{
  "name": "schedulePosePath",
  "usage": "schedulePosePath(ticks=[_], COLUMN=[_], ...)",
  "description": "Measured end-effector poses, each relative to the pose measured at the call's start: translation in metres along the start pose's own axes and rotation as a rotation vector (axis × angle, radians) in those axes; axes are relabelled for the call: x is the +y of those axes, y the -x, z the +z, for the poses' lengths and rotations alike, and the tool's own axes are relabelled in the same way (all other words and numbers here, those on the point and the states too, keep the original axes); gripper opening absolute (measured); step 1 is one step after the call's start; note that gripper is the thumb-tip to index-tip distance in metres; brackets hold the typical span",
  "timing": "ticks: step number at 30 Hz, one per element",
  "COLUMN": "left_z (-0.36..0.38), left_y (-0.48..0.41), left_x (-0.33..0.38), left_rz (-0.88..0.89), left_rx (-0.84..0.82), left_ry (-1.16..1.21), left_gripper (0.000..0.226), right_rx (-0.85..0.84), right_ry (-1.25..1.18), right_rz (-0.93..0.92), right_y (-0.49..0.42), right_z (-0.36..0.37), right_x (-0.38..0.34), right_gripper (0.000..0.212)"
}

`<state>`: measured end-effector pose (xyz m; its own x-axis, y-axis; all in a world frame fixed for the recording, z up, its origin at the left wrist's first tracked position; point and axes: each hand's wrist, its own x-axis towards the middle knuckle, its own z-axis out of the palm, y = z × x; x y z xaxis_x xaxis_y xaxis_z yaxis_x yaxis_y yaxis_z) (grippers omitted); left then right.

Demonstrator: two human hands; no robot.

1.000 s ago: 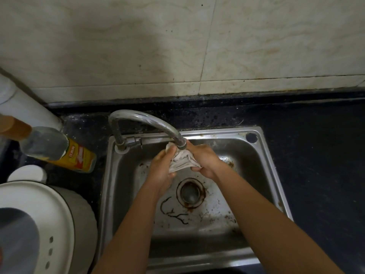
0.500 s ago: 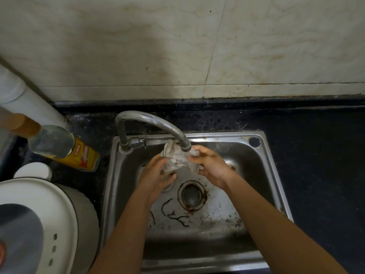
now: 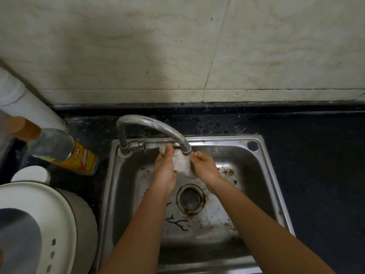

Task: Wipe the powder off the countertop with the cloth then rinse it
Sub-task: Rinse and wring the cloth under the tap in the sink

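A crumpled white cloth (image 3: 182, 164) hangs right under the spout of the curved steel tap (image 3: 156, 127), over the steel sink (image 3: 264, 175). My left hand (image 3: 165, 171) grips its left side, with a corner of cloth poking out above the fingers. My right hand (image 3: 205, 168) pinches its right side. Both forearms reach in from the bottom of the view. The black countertop (image 3: 320, 165) stretches to the right of the sink; I see no powder on it.
The sink floor has a rusty drain (image 3: 190, 198) and dark specks. To the left stand a tilted clear bottle with a yellow label (image 3: 65, 151), a white round appliance (image 3: 39, 224) and a white pipe (image 3: 23, 101). Tiled wall behind.
The two hands shifted the cloth between them under the spout; it now hangs bunched lower between the palms. The camera view moved slightly.
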<state>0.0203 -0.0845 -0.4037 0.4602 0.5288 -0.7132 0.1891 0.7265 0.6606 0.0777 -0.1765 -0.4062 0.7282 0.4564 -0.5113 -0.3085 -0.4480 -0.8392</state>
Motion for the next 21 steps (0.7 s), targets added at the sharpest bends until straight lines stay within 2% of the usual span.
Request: schedulePosePath(ticks=[5, 10, 13, 16, 18, 21], left_z=[0.005, 0.005, 0.006, 0.007, 0.006, -0.005], left_y=[-0.009, -0.007, -0.006, -0.004, -0.001, 0.002], left_x=[0.002, 0.002, -0.001, -0.001, 0.002, 0.002], left_rz=[-0.162, -0.117, -0.046, -0.006, -0.021, -0.024], left_rx=[0.159, 0.151, 0.155, 0.131, 0.106, 0.000], left_ry=[-0.047, -0.140, -0.230, -0.253, -0.217, -0.005], left_gripper=[0.073, 0.056, 0.041, 0.036, 0.029, 0.014], right_rx=[0.026, 0.016, 0.040, 0.081, 0.106, 0.165], right_ry=[0.267, 0.232, 0.302, 0.379, 0.352, 0.240], right_rz=[-0.086, -0.166, -0.223, -0.222, -0.186, -0.120], right_y=[0.001, 0.006, 0.007, 0.002, -0.001, -0.004], right_z=[0.020, 0.024, 0.023, 0.020, 0.022, 0.024], right_x=[-0.002, -0.009, -0.011, -0.009, -0.007, -0.004], right_gripper=[0.043, 0.045, 0.045, 0.042, 0.036, 0.036])
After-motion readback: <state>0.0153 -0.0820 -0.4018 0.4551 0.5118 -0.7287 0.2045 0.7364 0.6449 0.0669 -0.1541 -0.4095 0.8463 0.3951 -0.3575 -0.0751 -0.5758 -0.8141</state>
